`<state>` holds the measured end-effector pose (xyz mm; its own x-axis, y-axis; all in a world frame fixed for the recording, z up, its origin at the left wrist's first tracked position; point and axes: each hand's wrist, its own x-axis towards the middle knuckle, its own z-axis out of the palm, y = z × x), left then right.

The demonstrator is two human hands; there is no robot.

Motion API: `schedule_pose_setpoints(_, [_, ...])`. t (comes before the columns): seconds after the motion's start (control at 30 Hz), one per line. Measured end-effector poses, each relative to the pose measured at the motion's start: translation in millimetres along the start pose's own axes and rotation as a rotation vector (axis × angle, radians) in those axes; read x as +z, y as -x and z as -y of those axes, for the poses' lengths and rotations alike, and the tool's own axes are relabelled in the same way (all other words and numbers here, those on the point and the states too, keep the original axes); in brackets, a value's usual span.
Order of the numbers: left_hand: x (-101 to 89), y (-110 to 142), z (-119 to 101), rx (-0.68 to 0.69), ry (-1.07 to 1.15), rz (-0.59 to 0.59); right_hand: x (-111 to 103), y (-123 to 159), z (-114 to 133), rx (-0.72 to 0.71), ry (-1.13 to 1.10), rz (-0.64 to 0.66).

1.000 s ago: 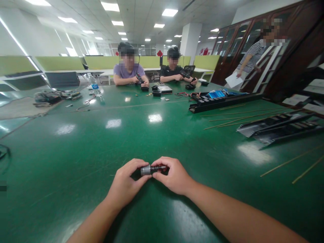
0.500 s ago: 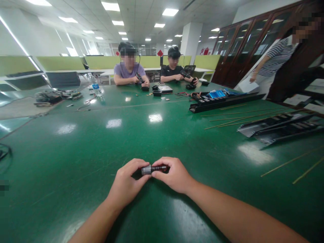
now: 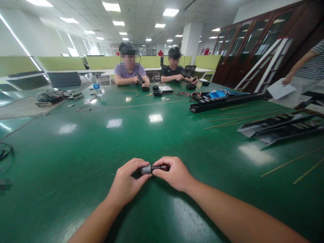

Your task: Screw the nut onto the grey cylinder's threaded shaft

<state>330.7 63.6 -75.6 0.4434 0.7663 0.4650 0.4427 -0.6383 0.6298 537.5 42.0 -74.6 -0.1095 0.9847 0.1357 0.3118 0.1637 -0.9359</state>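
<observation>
Between both hands, low over the green table (image 3: 157, 141), lies a small metal part (image 3: 146, 169): a silver cylinder on its left, a dark ribbed shaft on its right. My left hand (image 3: 126, 182) grips the silver cylinder between thumb and fingers. The thumb and fingertips of my right hand (image 3: 176, 175) pinch the ribbed shaft, and its far end is partly hidden by them. Fingertips of the two hands nearly meet at the middle of the part.
Two people with drill-like tools sit across the table. At right are black metal channels (image 3: 275, 126), thin rods (image 3: 235, 120) and a black tray with blue packets (image 3: 220, 93). A water bottle (image 3: 96, 87) and piled parts (image 3: 54, 96) stand back left. A ladder (image 3: 268, 65) is behind.
The standing person with papers has moved to the right, uncovering the white ladder. My hands and the metal part stay almost in place.
</observation>
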Motion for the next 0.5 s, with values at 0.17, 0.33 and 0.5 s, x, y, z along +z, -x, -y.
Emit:
schedule_pose_setpoints(0.17, [-0.5, 0.3, 0.7, 0.007, 0.004, -0.012, 0.6, 0.0, -1.2, 0.026, -0.027, 0.007])
schedule_pose_setpoints(0.33, [0.0, -0.2, 0.1, 0.016, -0.006, -0.016, 1.1, 0.5, -0.8, 0.032, -0.026, -0.001])
schedule_pose_setpoints(0.5, [0.1, -0.7, -0.2, 0.035, -0.023, -0.027, 1.7, 0.6, 0.0, 0.039, -0.043, -0.004])
